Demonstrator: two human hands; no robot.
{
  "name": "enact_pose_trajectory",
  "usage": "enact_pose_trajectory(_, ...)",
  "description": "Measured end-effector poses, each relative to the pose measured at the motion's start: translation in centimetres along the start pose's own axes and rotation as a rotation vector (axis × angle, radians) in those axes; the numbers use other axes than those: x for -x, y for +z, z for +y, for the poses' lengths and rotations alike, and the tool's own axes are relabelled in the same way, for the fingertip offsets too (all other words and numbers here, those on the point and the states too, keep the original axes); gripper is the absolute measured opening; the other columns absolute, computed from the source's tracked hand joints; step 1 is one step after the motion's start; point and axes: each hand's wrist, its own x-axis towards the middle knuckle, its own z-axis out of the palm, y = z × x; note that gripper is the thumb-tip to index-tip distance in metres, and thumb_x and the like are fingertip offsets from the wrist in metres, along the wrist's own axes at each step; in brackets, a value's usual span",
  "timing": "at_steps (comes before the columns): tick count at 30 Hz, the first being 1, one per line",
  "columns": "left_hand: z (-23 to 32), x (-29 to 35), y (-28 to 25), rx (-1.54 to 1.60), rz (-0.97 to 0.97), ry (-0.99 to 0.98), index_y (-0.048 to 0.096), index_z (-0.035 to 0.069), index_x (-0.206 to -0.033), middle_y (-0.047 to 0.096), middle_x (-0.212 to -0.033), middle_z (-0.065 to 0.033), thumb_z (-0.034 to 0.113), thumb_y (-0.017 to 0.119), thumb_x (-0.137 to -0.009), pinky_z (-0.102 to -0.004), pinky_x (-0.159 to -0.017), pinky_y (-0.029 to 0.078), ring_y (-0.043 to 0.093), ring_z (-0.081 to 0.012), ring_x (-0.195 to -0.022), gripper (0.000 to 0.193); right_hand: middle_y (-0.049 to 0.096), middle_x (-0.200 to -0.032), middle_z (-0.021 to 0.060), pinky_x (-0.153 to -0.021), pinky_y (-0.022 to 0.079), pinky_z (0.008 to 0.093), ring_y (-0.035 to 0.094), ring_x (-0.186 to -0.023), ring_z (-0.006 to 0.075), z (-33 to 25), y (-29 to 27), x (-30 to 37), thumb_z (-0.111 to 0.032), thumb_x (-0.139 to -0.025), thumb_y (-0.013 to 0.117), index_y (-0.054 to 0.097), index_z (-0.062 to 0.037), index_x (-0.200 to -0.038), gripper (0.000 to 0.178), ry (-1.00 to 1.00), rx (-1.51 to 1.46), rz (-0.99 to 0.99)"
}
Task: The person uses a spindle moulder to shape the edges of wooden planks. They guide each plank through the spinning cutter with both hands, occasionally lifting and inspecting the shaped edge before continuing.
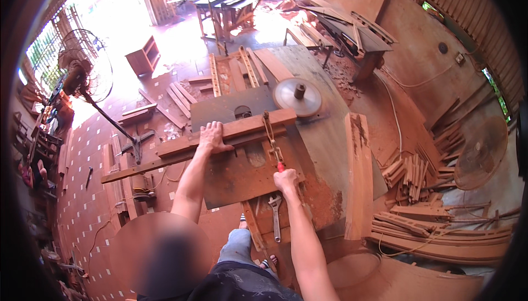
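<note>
My left hand [212, 137] lies over a long wooden beam [247, 126], fingers over its top and thumb stretched to the right. The beam lies across a dark metal machine table [231, 177], along a longer, thinner wooden strip [132, 173]. My right hand [286, 181] is closed round the red-ended handle of a metal clamp [271, 139]. The clamp's upper end reaches over the beam near its right end. An adjustable wrench [275, 218] lies just below my right hand. Beyond the beam's right end is a round saw blade [286, 96] on a shaft.
A thick plank [358, 174] lies to the right of the machine. Stacked offcuts [412, 177] and curved boards [434, 240] fill the right side. At the left are a standing fan [80, 64] and floor boards [179, 100]. A bench with boards [228, 4] stands far back.
</note>
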Motion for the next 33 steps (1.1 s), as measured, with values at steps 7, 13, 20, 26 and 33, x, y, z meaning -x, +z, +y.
enact_pose_trajectory(7,0.5,-0.3,-0.2,-0.011,-0.016,0.004,0.056,0.004,-0.129,0.059,-0.127,-0.0133,0.068,0.091,-0.06,-0.0532,-0.105,0.043,0.055,-0.0335,-0.128,0.101,0.073,-0.112,0.0357,-0.098,0.057,0.0532,0.071,-0.112,0.0499,0.2,0.3,-0.5,-0.028,-0.087,0.065,0.078,0.0075,-0.101,0.04,-0.032,0.01,-0.016)
enact_pose_trajectory(13,0.3,-0.4,0.3,0.005,-0.008,0.001,0.056,0.004,-0.13,0.058,-0.126,-0.0137,0.067,0.092,-0.059,-0.0527,-0.105,0.042,0.054,-0.0335,-0.128,0.101,0.074,-0.11,0.035,-0.096,0.058,0.0522,0.072,-0.109,0.0487,-0.1,0.2,-0.2,-0.027,-0.086,0.066,0.078,0.0071,-0.098,0.038,-0.029,-0.006,-0.021)
enact_pose_trajectory(20,0.7,-0.5,-0.1,0.0,-0.025,-0.012,0.055,0.003,-0.132,0.058,-0.128,-0.0143,0.066,0.092,-0.06,-0.0529,-0.106,0.042,0.054,-0.0339,-0.13,0.103,0.074,-0.101,0.0355,-0.092,0.06,0.0521,0.074,-0.103,0.0495,-0.7,-0.3,0.6,-0.022,-0.082,0.063,0.078,0.0081,-0.092,0.035,-0.019,-0.07,0.039)
enact_pose_trajectory(26,0.8,-0.4,-0.2,0.001,-0.036,-0.023,0.055,0.003,-0.133,0.058,-0.128,-0.0145,0.065,0.092,-0.059,-0.0527,-0.107,0.042,0.054,-0.0344,-0.13,0.104,0.074,-0.108,0.0343,-0.094,0.059,0.0517,0.073,-0.107,0.0478,-1.2,-1.0,1.1,-0.026,-0.086,0.068,0.079,0.0054,-0.097,0.035,0.018,-0.061,-0.003)
enact_pose_trajectory(33,1.1,-0.2,-0.8,0.009,-0.017,-0.005,0.055,0.003,-0.134,0.06,-0.129,-0.0148,0.063,0.093,-0.059,-0.0528,-0.106,0.042,0.055,-0.035,-0.129,0.103,0.075,-0.106,0.0332,-0.094,0.06,0.0514,0.074,-0.106,0.0469,-1.4,-0.9,1.1,-0.026,-0.086,0.068,0.079,0.0045,-0.097,0.034,0.018,-0.049,0.006)
